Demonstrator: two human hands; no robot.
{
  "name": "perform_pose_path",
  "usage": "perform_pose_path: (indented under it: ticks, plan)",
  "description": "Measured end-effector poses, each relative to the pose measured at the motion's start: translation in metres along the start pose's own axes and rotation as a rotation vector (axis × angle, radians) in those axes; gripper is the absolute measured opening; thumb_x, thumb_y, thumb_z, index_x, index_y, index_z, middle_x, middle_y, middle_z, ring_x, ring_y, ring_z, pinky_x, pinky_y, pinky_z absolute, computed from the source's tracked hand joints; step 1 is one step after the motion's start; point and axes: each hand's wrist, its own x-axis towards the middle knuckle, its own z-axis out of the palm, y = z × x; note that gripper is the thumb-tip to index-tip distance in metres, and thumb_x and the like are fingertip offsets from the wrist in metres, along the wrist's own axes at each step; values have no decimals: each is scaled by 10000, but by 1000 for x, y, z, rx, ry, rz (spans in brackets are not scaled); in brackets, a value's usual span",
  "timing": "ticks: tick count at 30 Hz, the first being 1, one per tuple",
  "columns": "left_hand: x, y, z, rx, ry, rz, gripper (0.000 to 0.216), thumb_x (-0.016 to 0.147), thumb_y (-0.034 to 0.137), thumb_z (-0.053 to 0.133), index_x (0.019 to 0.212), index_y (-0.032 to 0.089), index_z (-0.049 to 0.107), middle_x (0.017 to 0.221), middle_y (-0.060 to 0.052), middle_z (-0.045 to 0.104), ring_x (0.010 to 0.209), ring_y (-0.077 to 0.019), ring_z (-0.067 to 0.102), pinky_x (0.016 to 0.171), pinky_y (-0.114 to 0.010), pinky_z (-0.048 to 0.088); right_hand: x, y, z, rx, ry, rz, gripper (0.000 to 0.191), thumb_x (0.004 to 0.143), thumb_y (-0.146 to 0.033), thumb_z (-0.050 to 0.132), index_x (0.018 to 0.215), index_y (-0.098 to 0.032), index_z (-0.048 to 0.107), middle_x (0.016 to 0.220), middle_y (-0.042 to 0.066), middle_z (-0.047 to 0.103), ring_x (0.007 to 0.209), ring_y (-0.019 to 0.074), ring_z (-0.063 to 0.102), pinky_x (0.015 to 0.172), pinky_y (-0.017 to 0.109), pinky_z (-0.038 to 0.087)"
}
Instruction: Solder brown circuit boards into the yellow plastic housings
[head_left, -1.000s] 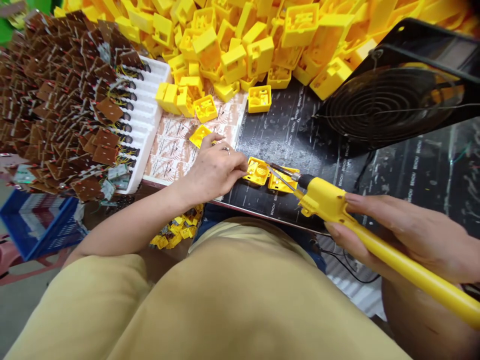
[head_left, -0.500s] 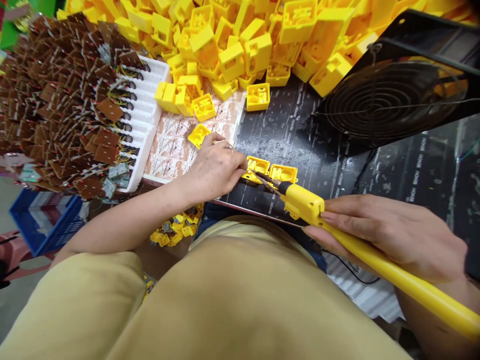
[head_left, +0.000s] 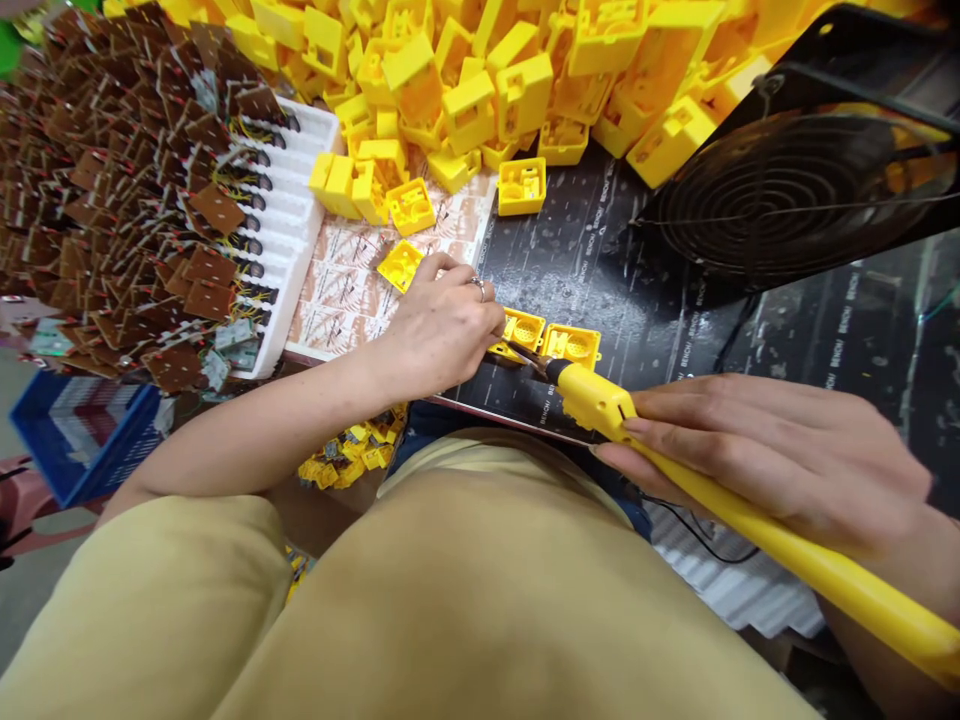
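My left hand [head_left: 439, 330] rests at the near edge of the black mat [head_left: 600, 260], fingers curled and pinched on something small that I cannot make out, against an open yellow plastic housing [head_left: 521, 330]. A second open yellow housing [head_left: 574, 345] lies touching it on the right. My right hand [head_left: 780, 455] grips a yellow soldering iron [head_left: 750, 520] like a pen. Its dark tip [head_left: 529, 358] points left and meets the first housing right by my left fingertips.
A big heap of yellow housings [head_left: 480, 80] fills the back of the table. Brown circuit boards [head_left: 127, 190] are piled on a white tray [head_left: 296, 240] at left. A black fan [head_left: 795, 190] stands at right. A blue crate [head_left: 82, 430] sits lower left. My lap fills the foreground.
The soldering iron moved left, its tip going from over the right housing to the left one beside my left fingers. My left hand stayed on the housing; the view shifted slightly.
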Motion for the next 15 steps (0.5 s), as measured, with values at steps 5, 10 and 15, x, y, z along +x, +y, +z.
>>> perform_pose_path:
  ticks: [5,10,15]
  plan:
    - [1,2,-2,16,-16,-3,324,961,207,463,760,189,717,837,-47,748,919,-241,642,999,-499,447,-3,4,-8,12,23,-38,225,843,-184,820,980,-176,641,829,19,723,774,110,702,763,251,622]
    - [1,1,-2,38,-3,18,341,964,207,443,755,195,713,823,-51,747,905,-246,636,964,-492,455,0,-8,-5,50,-6,141,202,862,-145,784,976,-201,628,893,50,741,820,154,717,789,337,638]
    - [4,3,-4,70,-36,22,338,967,210,436,773,183,712,844,-66,750,923,-264,641,940,-486,458,-11,4,-4,31,69,-10,209,846,-219,820,987,-219,666,855,17,740,755,145,712,727,276,626]
